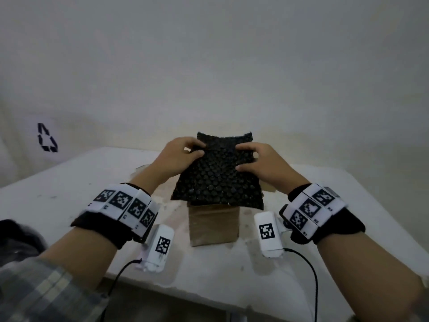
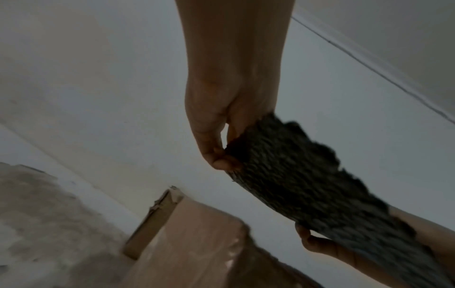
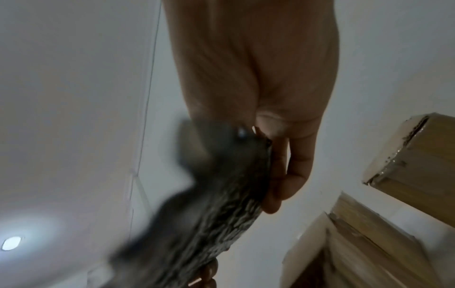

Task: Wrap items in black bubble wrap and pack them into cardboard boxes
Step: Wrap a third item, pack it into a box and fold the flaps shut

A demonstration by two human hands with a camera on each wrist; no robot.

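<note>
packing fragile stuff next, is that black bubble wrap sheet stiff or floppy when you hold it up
Probably floppy: the black bubble wrap bows between the left hand and the right hand, and its near edge droops over the cardboard box. Likely light, since fingertip pinches hold it up. The bumpy surface should resist slipping.

The black bubble wrap [image 1: 216,175] is seen as plastic sheet, raised all over in rounded bubbles with small glossy highlights. The cardboard box [image 1: 214,225] beneath it is matt brown paperboard, its torn flap edge rough and layered in the left wrist view. The bench [image 1: 58,182] is a matt white surface, scuffed and stained brownish around the box. The wristbands [image 1: 125,205] are dark cloth faced with white printed panels.
</note>
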